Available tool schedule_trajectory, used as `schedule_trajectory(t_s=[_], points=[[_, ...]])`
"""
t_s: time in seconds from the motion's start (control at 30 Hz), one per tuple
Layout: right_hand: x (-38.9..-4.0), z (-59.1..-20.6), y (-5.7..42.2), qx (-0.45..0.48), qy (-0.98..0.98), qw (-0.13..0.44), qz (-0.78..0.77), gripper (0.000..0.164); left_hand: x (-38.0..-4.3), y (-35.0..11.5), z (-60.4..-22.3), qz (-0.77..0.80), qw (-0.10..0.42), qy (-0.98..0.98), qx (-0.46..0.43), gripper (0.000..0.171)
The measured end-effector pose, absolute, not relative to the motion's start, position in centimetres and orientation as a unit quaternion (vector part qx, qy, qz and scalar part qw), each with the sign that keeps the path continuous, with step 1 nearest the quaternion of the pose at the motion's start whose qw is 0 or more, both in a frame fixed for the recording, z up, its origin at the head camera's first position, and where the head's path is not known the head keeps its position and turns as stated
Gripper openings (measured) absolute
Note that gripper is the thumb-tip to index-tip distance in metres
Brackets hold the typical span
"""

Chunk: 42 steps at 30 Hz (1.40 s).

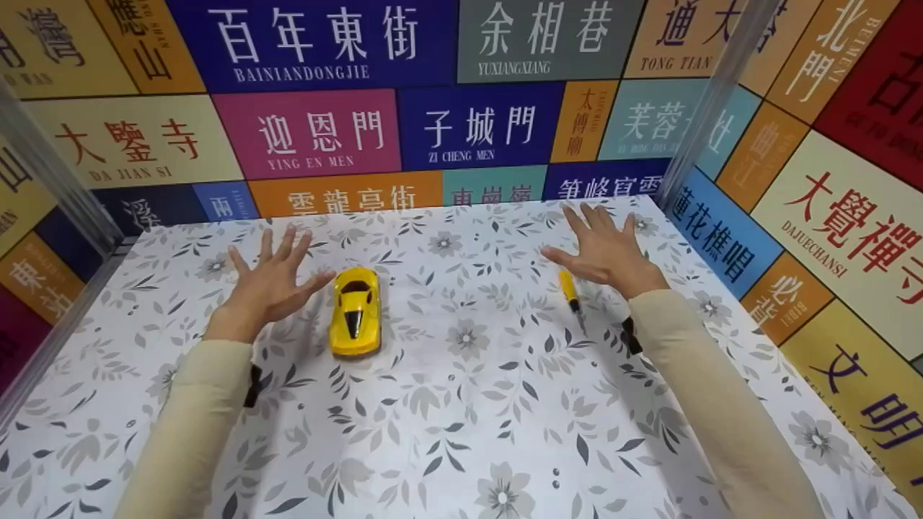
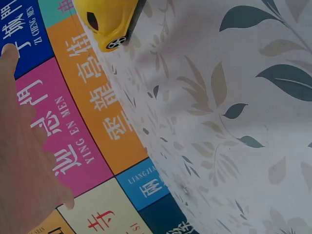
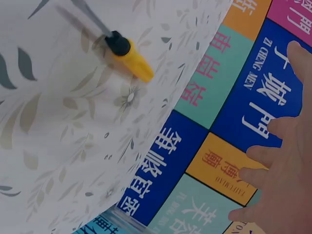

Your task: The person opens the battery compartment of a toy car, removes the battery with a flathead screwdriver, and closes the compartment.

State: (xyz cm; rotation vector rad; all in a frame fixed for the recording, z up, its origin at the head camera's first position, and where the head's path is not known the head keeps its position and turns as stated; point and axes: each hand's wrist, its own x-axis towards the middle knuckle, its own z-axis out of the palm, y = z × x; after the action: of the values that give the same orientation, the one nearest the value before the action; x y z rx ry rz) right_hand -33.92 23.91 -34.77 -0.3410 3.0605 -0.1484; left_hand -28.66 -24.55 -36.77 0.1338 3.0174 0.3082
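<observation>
Sleeves (image 1: pixel 189 429) lead to the left hand (image 1: pixel 270 285) and right hand (image 1: pixel 606 254), fingers spread wide and empty, near the yellow car (image 1: pixel 355 313) at left and screwdriver (image 1: pixel 570 290) at right, which a low sweep could knock, clearance being hard to judge.

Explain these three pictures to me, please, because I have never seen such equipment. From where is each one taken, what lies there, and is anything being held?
No machine is working here: each grip is a person's bare hand. The wide picture is taken from the head; the other two, from the left and right wrists. On the flower-patterned surface lie a yellow toy car, near the left grip, and a small screwdriver with a yellow handle, near the right grip. Both grips have their fingers spread and hold nothing.
</observation>
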Motion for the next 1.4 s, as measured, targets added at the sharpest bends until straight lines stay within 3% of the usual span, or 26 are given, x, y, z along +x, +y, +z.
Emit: schedule_trajectory(t_s=[0.53, 0.97, 1.17, 1.4], points=[[-32.6, -36.1, 19.3, -0.196, 0.974, -0.027, -0.108, 0.082, -27.7, -24.0, -37.5, 0.235, 0.075, 0.969, 0.035, 0.094], [-31.2, -39.3, 14.2, -0.198, 0.951, 0.004, -0.239, 0.067, -29.0, -23.9, -39.0, 0.375, 0.092, 0.923, -0.001, 0.086], [-30.4, -40.7, 11.4, -0.194, 0.935, 0.038, -0.295, 0.059, -30.1, -23.8, -39.4, 0.392, 0.137, 0.909, -0.025, 0.092], [-29.1, -41.7, 7.9, -0.188, 0.918, 0.047, -0.347, 0.049, -31.6, -23.6, -40.0, 0.457, 0.138, 0.878, -0.037, 0.077]])
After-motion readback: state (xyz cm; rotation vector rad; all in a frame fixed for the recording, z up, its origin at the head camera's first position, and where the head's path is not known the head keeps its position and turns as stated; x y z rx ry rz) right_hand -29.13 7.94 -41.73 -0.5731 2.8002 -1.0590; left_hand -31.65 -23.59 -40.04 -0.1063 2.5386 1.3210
